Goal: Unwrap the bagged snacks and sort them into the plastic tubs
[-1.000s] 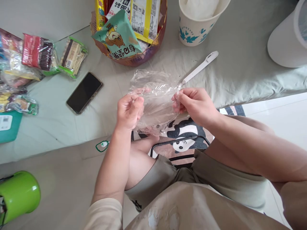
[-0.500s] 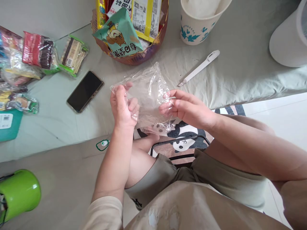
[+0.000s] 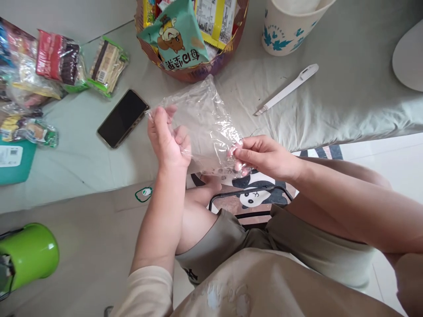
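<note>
Between my two hands a clear plastic bag (image 3: 206, 119) is spread out, crinkled and see-through, with nothing visible inside. My left hand (image 3: 170, 138) grips its left side, fingers curled and the thumb pressed on the film. On the lower right, my right hand (image 3: 264, 156) pinches the bag's edge between thumb and fingers. Beyond the right hand a white utility knife (image 3: 287, 90) lies on the grey-green cloth, its blade end toward me. A black phone (image 3: 123, 118) rests face up, left of the left hand.
A gold-rimmed bowl (image 3: 194, 72) of snack packets stands behind the bag. To its right are a leaf-printed paper cup (image 3: 280, 37) and a white container (image 3: 410, 59). Wrapped snacks (image 3: 59, 61) pile up at the left. A green bucket (image 3: 36, 253) is on the floor.
My right hand has shifted slightly down and right, its fingers closing on the bag's edge. The bag is stretched wider between my hands. The view has shifted a little.
</note>
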Motion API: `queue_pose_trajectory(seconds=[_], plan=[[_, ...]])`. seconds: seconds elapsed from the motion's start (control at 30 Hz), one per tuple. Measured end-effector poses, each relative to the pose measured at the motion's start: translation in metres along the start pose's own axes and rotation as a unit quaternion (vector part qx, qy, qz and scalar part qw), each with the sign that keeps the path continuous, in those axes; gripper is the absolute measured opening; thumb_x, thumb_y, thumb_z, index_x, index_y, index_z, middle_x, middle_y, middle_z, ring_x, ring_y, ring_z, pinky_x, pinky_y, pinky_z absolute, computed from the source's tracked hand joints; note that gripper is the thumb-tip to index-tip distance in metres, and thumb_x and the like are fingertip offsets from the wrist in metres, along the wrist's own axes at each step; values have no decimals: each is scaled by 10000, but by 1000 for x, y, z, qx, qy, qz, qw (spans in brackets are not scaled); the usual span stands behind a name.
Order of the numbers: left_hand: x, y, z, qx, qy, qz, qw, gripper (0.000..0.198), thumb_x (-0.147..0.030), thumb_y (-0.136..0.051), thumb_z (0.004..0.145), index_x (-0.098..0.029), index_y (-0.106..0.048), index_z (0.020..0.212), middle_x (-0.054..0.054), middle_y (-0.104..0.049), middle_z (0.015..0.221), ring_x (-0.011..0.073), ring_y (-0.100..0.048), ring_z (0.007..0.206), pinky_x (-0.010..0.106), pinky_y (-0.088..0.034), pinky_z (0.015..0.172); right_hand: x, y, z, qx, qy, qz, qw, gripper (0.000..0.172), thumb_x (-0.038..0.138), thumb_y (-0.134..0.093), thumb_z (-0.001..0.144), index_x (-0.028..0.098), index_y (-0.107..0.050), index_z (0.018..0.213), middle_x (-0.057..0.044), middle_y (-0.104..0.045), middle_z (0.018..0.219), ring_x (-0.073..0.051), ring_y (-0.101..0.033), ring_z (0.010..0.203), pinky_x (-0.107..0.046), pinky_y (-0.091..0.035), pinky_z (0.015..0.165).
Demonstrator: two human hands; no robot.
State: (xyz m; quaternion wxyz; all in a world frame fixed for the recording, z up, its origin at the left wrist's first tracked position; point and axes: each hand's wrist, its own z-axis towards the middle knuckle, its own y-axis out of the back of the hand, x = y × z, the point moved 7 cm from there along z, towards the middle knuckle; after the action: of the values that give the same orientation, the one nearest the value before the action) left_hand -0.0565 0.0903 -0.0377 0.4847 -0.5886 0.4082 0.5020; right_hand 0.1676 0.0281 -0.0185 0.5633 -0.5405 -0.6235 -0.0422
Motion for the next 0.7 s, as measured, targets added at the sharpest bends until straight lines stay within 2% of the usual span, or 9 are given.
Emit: queue_pose_trajectory(seconds=[0.13,0.23,0.37,0.5,0.6,0.7], plan=[[1,12,-1,-63,20,-35,997,410,-647,-685,926,-255,-575,971,-11,-732,1153,3,-359,480,209,-221,387,3,3,1,-13,28,-9,999,426,552,-865,794,152,-727,840,56,-576,558,-53,-507,485,-182,-453,478],[1,15,-1,-86,24,-39,995,408,-637,-701,923,-254,-562,944,-28,-723,1210,8,-389,491,233,-212,373,3,4,0,-6,28,-12,1000,414,530,-874,790,142,-738,841,66,-541,554,-39,-460,473,-168,-401,442],[1,20,2,-96,5,-45,994,399,-621,-605,1005,-231,-521,1011,-58,-708,1159,-34,-373,523,197,-200,432,3,1,-4,59,-4,-39,998,352,462,-854,818,134,-758,900,70,-545,552,-31,-422,452,-163,-335,410],[4,21,6,-98,2,-45,994,392,-600,-558,1043,-218,-469,1041,-78,-678,1108,-55,-298,529,177,-159,469,5,-4,-8,118,-34,-98,988,193,325,-765,856,143,-723,806,51,-574,559,-36,-426,455,-170,-326,421],[2,21,6,-108,-9,-40,993,434,-636,-554,1028,-216,-448,1001,-70,-653,1102,-42,-248,517,205,-128,443,7,-5,-9,102,-39,-68,992,187,285,-692,842,164,-645,707,43,-520,511,-57,-420,452,-195,-326,439],[0,20,7,-82,-11,-12,996,448,-660,-576,1003,-226,-462,985,-49,-641,1068,-18,-266,530,217,-125,426,10,-1,-7,49,-26,-17,998,218,265,-636,819,193,-553,630,35,-445,477,-80,-404,456,-224,-336,461]])
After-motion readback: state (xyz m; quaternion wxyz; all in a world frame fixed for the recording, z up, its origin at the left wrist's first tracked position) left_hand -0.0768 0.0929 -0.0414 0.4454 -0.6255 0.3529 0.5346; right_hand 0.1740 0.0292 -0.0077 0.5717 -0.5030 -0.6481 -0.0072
